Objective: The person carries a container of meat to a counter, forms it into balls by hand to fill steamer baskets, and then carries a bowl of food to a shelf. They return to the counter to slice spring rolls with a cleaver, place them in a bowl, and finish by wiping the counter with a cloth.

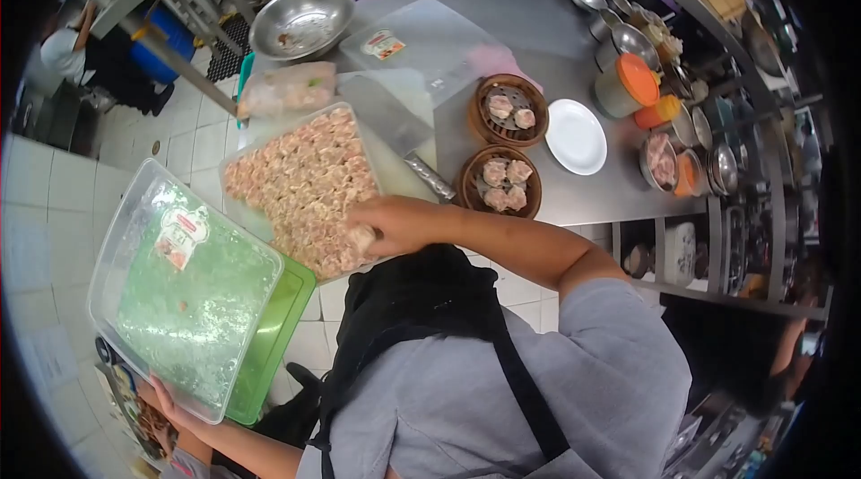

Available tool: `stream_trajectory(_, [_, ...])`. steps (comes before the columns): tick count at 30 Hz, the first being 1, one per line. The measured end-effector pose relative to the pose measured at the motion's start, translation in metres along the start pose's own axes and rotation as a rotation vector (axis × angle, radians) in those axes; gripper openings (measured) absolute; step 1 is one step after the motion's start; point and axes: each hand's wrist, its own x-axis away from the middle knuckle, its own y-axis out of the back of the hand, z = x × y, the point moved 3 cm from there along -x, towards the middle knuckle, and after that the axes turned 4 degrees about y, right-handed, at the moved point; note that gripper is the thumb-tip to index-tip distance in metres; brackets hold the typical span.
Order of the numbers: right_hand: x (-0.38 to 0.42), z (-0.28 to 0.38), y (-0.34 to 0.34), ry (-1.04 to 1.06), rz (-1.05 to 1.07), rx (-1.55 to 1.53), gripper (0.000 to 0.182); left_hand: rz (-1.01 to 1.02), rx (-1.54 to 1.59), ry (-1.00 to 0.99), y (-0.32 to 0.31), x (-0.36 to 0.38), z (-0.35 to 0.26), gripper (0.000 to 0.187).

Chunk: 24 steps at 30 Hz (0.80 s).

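My left hand (184, 407) grips the lower edge of a clear plastic container (184, 291), which is tilted above a green lid (278, 335). My right hand (381, 226) is closed round a pale dumpling at the lower right corner of a tray packed with dumplings (300, 178). To the right stand two round bamboo steamers; the nearer one (464, 183) holds several dumplings, the farther one (480, 125) a few. A cleaver (386, 116) lies beside the tray, its handle pointing towards the nearer steamer.
A white plate (576, 136) lies right of the steamers. Behind are a metal bowl (302, 21), a wrapped package (287, 89) and a clear lid (430, 39). Jars and bowls (628, 84) line the right side. Other people (63, 53) are at the far left and edges.
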Motion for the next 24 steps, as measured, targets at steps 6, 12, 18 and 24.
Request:
stream_trajectory(6, [0.045,-0.052,0.098,-0.223,-0.524,-0.791,0.03,-0.013,-0.021,0.017,-0.045,0.053,-0.009,0.052])
stream_trajectory(12, [0.179,-0.123,0.21,-0.395,-0.95,-0.291,0.032,-0.035,-0.009,0.06,-0.057,0.061,-0.005,0.051])
stream_trajectory(18, [0.173,-0.187,0.235,-0.543,-0.714,0.27,0.036,0.059,-0.058,0.091,-0.077,0.088,0.004,0.052])
stream_trajectory(24, [0.138,-0.184,0.227,-0.524,-0.562,0.457,0.035,-0.085,-0.07,0.063,-0.073,0.102,0.015,0.052])
